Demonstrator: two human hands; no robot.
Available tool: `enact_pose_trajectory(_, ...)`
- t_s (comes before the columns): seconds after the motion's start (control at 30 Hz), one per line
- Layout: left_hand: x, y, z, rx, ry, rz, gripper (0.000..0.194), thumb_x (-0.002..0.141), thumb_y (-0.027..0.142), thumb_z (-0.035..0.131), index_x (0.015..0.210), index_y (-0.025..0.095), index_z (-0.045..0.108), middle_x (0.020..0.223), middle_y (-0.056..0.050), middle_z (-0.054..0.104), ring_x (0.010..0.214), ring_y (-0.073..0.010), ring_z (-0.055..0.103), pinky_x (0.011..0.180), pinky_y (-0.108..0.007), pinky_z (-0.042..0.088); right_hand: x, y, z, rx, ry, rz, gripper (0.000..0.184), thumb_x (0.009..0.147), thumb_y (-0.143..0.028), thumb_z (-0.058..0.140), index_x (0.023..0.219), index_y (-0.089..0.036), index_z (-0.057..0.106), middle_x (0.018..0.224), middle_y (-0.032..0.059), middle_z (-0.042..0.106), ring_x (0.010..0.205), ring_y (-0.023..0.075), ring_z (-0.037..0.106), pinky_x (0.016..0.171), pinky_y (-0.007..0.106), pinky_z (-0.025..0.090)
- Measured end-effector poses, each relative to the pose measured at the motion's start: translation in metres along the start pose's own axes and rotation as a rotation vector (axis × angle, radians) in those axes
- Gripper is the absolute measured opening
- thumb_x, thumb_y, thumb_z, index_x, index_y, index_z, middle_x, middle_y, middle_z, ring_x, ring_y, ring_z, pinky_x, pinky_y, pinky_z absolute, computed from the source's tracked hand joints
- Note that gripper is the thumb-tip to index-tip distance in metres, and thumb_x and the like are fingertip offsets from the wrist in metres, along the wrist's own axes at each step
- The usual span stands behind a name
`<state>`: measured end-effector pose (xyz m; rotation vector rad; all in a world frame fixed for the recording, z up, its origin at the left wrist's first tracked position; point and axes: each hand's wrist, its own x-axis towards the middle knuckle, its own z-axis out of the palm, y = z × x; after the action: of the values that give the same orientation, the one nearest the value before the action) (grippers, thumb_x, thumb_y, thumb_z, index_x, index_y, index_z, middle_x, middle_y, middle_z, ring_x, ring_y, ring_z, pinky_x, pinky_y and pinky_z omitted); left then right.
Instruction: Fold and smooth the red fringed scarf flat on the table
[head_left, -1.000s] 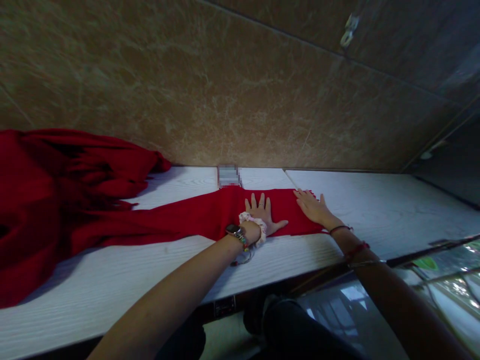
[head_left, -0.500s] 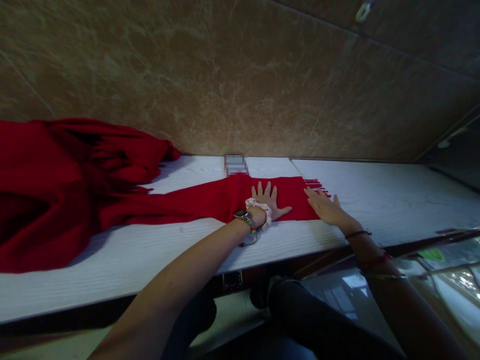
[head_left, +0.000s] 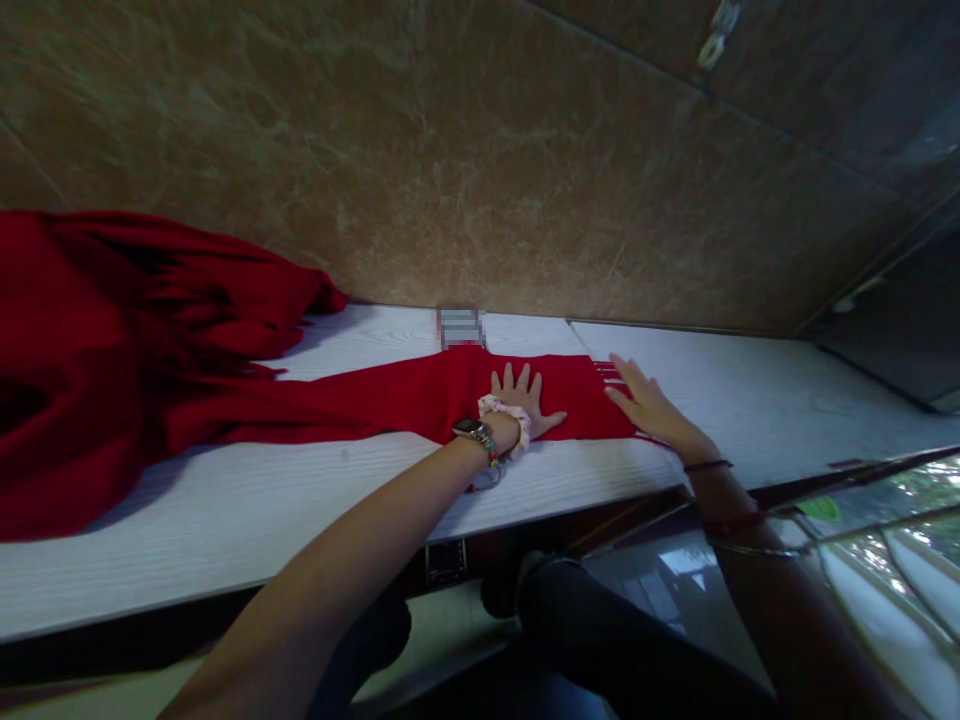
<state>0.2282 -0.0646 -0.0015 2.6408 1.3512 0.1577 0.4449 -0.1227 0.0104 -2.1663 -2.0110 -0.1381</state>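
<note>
A red fringed scarf (head_left: 390, 398) stretches along a white wood-grain counter (head_left: 360, 480), its right part folded into a flat, narrow band. On that band my left hand (head_left: 529, 400) lies palm down with the fingers spread. Beside the fringe at the scarf's right end is my right hand (head_left: 652, 405), fingers out straight and thumb apart, covering part of the tassels. Whether its palm touches the cloth I cannot tell. Farther left, the scarf runs into a large loose heap of red cloth (head_left: 67, 390).
A brown marbled wall (head_left: 420, 150) rises behind the counter. Against it, by the scarf's back edge, sits a small blurred-out rectangle (head_left: 460, 327). The counter's front edge runs just before my legs (head_left: 600, 620). A glass pane (head_left: 900, 540) stands at the right.
My right hand has shifted slightly over the fringe, with its fingers now more spread. My left hand stays on the scarf. The whole view has turned a little.
</note>
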Motion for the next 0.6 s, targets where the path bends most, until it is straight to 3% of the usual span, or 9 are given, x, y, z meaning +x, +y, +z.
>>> enact_pose_trajectory(0.1,-0.002,0.000,-0.003,0.005,-0.018,0.000,0.081,0.075,0.067,0.025,0.137,0.015,0.023,0.144,-0.009,0.016,0.131,-0.0340,0.007,0.105,-0.049,0.009,0.001,-0.014,0.014,-0.041,-0.128,-0.106,0.056,0.086,-0.048,0.023,0.138,-0.029,0.016,0.143,0.0021,0.023,0.130,0.0269,0.017,0.100,0.057,0.021)
enact_pose_trajectory(0.2,-0.004,0.001,-0.006,0.013,-0.038,-0.005,0.079,0.076,0.065,0.026,0.137,0.015,0.023,0.144,-0.009,0.016,0.131,-0.0333,0.008,0.105,-0.048,0.010,-0.004,0.001,0.019,-0.089,-0.175,-0.036,0.055,0.086,-0.048,0.021,0.138,-0.029,0.017,0.143,0.0026,0.022,0.131,0.0282,0.016,0.098,0.061,0.017)
enact_pose_trajectory(0.33,-0.005,0.001,-0.007,0.019,-0.030,-0.005,0.079,0.077,0.065,0.026,0.137,0.015,0.023,0.144,-0.009,0.016,0.131,-0.0333,0.009,0.105,-0.048,0.010,-0.012,0.037,0.011,-0.109,-0.120,0.096,0.056,0.087,-0.046,0.021,0.137,-0.023,0.020,0.142,0.0082,0.027,0.129,0.0310,0.020,0.095,0.065,0.018)
enact_pose_trajectory(0.4,-0.004,0.000,-0.006,0.020,-0.030,-0.002,0.078,0.077,0.065,0.025,0.137,0.015,0.023,0.144,-0.009,0.017,0.130,-0.0336,0.009,0.105,-0.048,0.010,-0.011,0.042,0.006,-0.077,-0.059,0.124,0.056,0.087,-0.045,0.022,0.137,-0.021,0.020,0.142,0.0102,0.027,0.130,0.0300,0.020,0.096,0.062,0.020)
enact_pose_trajectory(0.6,-0.005,0.001,-0.008,0.021,-0.034,-0.010,0.076,0.078,0.063,0.027,0.137,0.014,0.024,0.144,-0.009,0.016,0.131,-0.0337,0.009,0.105,-0.048,0.010,0.000,-0.006,0.006,0.029,-0.077,-0.102,0.062,0.084,-0.047,0.031,0.139,-0.023,0.015,0.144,0.0100,0.021,0.131,0.0264,0.015,0.100,0.055,0.022)
